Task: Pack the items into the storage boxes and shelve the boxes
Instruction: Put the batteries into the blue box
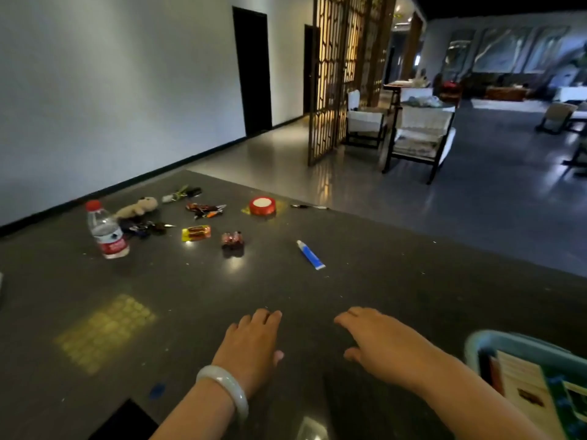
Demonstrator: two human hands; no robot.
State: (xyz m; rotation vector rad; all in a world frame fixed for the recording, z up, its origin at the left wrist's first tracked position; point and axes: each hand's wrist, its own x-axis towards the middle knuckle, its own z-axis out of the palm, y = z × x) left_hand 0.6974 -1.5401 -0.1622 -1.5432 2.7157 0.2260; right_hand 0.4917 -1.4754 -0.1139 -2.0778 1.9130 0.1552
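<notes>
Blue-white squeezable tube (310, 255) on dark worktop (413, 281): light, soft; pinch mid-body. Left hand (251, 344), right hand (378, 341) flat, fingers relaxed, holding nothing.

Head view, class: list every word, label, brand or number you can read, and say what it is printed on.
None is legible.
Water bottle: red label, print too blurred.
Blue tube: no readable print.
Yellow packet: too small.
Papers in the teal box: text blurred.

Dim room; warm light glows through the lattice screen (336, 74), glare spots dot the glossy desk (413, 281), edges bend and blur.
</notes>
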